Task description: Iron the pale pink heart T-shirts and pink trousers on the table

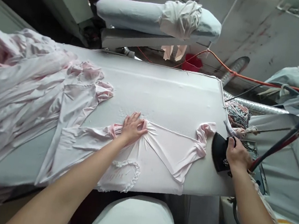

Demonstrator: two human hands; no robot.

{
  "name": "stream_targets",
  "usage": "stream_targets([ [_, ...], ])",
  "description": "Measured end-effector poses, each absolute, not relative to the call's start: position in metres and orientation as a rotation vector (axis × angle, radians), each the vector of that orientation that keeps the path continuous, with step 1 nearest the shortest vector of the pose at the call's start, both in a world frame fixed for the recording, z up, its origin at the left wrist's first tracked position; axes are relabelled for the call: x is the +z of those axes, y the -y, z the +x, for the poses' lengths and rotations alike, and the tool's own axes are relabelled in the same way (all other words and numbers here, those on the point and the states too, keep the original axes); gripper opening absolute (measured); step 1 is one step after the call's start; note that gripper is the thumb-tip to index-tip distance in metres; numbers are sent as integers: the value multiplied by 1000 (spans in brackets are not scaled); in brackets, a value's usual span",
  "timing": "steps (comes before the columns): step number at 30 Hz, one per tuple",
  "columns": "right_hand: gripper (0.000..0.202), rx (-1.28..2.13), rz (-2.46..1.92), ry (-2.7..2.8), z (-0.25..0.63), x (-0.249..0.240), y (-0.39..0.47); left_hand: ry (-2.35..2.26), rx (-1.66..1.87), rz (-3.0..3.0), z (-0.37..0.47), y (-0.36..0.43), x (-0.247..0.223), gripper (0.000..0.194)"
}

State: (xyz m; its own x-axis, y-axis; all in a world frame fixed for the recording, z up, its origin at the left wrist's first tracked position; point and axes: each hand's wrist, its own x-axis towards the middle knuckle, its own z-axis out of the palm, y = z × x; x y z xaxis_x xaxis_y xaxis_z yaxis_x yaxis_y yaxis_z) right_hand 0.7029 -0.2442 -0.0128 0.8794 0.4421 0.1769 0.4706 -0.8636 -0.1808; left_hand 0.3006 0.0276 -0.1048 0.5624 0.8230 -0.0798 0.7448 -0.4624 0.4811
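A pale pink garment (161, 149) with a ruffled heart shape (122, 175) near its lower edge lies on the white padded board (157, 91). My left hand (133, 128) rests on the garment's gathered upper part, its fingers spread and pointing away from me. At the board's right end my right hand (238, 152) is wrapped round the handle of a black iron (219, 152). The iron stands just right of the garment's crumpled sleeve, not touching it. What is under my left palm is hidden.
A large heap of pink garments (25, 87) covers the board's left side. Behind stands a narrow padded arm (130, 14) with a bunched cloth on it. A red bucket (192, 63) is beyond the board. Dark and red hoses (283, 141) run from the iron to the upper right.
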Motion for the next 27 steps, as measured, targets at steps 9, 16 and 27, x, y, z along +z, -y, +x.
stream_targets([
  [9, 48, 816, -2437, 1179, 619, 48, 278, -1469, 560, 2118, 319, -38, -105, 21],
  [16, 28, 1108, -2336, 1650, 472, 5, 162, -1490, 544, 2159, 332, -43, -96, 22],
  [27, 41, 1013, -2321, 1433, 431, -15, 21, -1111, -343, 2518, 74, -110, -77, 29],
])
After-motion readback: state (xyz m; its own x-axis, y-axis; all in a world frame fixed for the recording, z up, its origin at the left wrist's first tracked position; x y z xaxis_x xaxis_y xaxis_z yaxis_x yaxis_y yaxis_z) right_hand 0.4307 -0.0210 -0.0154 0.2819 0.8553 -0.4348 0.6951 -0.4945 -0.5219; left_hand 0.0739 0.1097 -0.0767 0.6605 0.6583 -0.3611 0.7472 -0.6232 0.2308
